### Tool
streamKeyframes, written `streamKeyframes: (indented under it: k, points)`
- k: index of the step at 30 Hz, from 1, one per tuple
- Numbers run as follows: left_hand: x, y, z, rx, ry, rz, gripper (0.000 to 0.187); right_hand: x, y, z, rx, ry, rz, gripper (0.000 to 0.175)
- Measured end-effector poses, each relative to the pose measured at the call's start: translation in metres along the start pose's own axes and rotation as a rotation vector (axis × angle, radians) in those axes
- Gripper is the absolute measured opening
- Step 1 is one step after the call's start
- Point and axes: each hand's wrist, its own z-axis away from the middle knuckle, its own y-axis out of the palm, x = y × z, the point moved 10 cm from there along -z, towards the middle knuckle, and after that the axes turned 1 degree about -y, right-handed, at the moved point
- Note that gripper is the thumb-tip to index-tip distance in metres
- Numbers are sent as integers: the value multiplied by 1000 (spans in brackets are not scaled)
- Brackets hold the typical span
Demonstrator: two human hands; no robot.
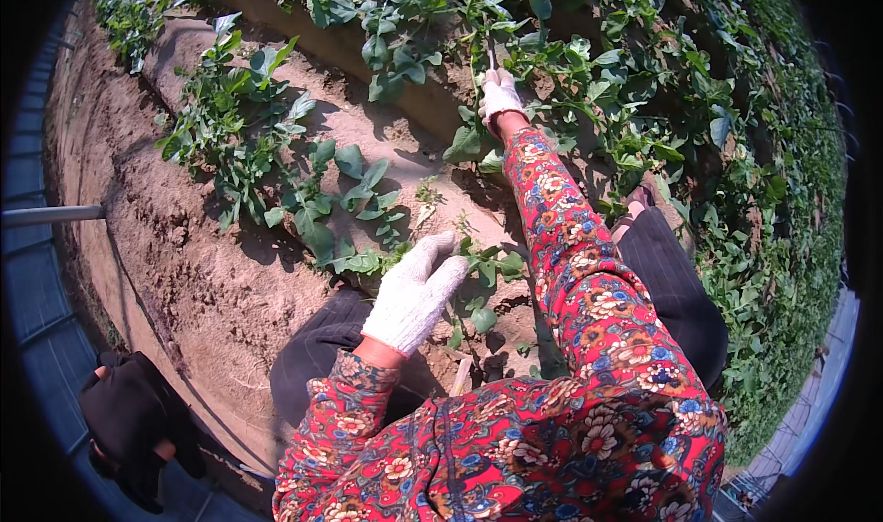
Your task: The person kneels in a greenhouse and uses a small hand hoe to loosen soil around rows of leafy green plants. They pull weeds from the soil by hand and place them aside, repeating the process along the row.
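Observation:
My right hand (501,98), in a white knitted glove, reaches far forward into the foliage. It grips a tool with a thin, pale shaft (491,53), whose far end is lost among the leaves. Closer to my body, my left hand (414,294) wears a matching glove. Its thumb and fingers are apart, and nothing shows between them. Just beyond and beside it, low vine shoots (486,267) lie on the sandy soil (338,125). A larger leafy vine plant (238,122) spreads ahead on the left.
Dense vines (745,177) cover the right side. A metal pipe (52,216) juts in from the left, near blue sheeting (45,287). Another person in dark clothing (134,418) is bent over at lower left. My knees (669,280) flank the work area.

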Motion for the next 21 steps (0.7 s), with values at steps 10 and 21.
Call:
streamKeyframes:
  k: [10,21]
  points:
    - [-1,6,5,42,-16,39,39,-6,-16,68,-11,1,-368,46]
    - [0,11,7,68,-51,45,39,-5,-35,-15,-203,-285,-2,54]
